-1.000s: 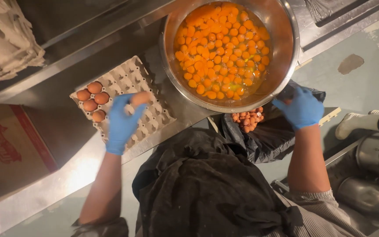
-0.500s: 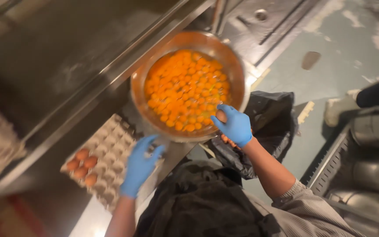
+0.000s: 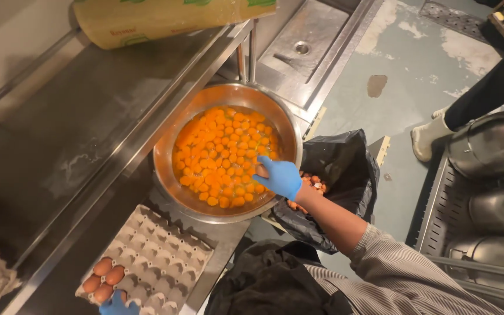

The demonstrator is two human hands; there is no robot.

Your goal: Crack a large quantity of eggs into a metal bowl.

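A big steel bowl (image 3: pixel 164 137) full of orange egg yolks sits on the steel counter. My right hand (image 3: pixel 280 178), in a blue glove, is over the bowl's near right rim, its fingers closed on a brown egg (image 3: pixel 259 171). Below the bowl lies a grey cardboard egg tray (image 3: pixel 158 256), mostly bare, with three brown eggs (image 3: pixel 105 274) at its near left corner. My left hand (image 3: pixel 116 304), also gloved, touches those eggs at the bottom edge of the view. Most of that hand is cut off, so its grip is hidden.
A black rubbish bag (image 3: pixel 345 169) with eggshells (image 3: pixel 313 182) hangs open right of the bowl. A cling-film roll (image 3: pixel 170 17) lies on the upper shelf, and a sink (image 3: pixel 298 49) is behind. Another person's white boot (image 3: pixel 430 137) and steel pots (image 3: pixel 491 146) are at the right.
My right hand has come from the rubbish bag to the bowl's rim. My left hand has moved down the tray onto the brown eggs. The view has shifted.
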